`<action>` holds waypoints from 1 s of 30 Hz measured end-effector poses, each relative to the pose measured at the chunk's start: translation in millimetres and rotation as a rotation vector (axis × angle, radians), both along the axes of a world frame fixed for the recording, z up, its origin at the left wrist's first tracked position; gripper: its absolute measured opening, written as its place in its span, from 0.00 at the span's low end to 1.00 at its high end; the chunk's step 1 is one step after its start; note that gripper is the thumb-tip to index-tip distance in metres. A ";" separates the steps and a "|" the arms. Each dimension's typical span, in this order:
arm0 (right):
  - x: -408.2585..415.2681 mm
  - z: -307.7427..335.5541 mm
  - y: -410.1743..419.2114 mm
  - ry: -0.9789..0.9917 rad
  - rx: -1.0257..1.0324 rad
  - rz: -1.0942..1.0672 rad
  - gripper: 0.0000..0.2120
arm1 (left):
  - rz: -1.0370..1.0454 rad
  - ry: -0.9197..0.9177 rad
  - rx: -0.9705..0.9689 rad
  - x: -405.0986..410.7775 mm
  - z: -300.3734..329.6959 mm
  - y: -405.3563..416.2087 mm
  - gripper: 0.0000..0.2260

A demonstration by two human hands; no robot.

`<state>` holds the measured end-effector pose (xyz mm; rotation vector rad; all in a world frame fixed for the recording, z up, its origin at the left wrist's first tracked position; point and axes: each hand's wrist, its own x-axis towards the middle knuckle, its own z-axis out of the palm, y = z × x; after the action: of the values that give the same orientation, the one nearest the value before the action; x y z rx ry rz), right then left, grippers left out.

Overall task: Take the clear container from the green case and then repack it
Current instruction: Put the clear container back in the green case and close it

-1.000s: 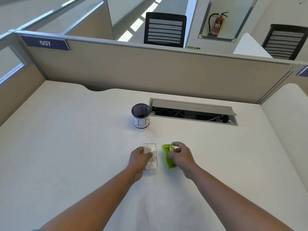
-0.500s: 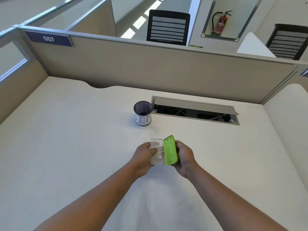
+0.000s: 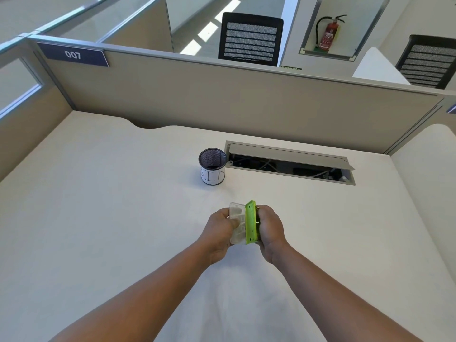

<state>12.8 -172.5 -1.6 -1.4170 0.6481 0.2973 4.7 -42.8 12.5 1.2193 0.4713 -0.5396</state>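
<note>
Case [image 3: 251,222] interior hidden, perhaps unfilled

Left hand [image 3: 218,233] and right hand [image 3: 270,230] both bare: no gloves, rings, or other items visible on the fingers. Wrists just behind each hand carry no watch, band, or strap. Both forearms uncovered from wrist back to the frame edge, no sleeve or cuff in view.

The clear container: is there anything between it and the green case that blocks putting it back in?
Nothing visible does. The clear container in the left hand lies right against the green case in the right hand.
</note>
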 end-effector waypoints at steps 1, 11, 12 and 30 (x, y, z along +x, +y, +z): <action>-0.3 -0.6 0.9 -0.006 -0.009 -0.003 0.14 | -0.003 -0.007 0.009 -0.7 0.2 -0.9 0.15; -6.0 5.3 5.6 -0.076 -0.097 0.033 0.09 | -0.090 -0.088 0.073 -5.7 0.8 -2.4 0.13; -6.2 4.8 5.9 -0.082 -0.104 0.042 0.08 | -0.098 -0.095 0.069 -5.7 1.8 -2.3 0.14; -12.3 10.6 10.3 -0.098 -0.174 0.165 0.06 | -0.232 -0.229 0.165 -10.1 8.1 0.6 0.13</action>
<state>0.5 -162.2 9.0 -1.6458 0.4866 0.3050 -5.4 -42.2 20.6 1.4854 0.1829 -0.5570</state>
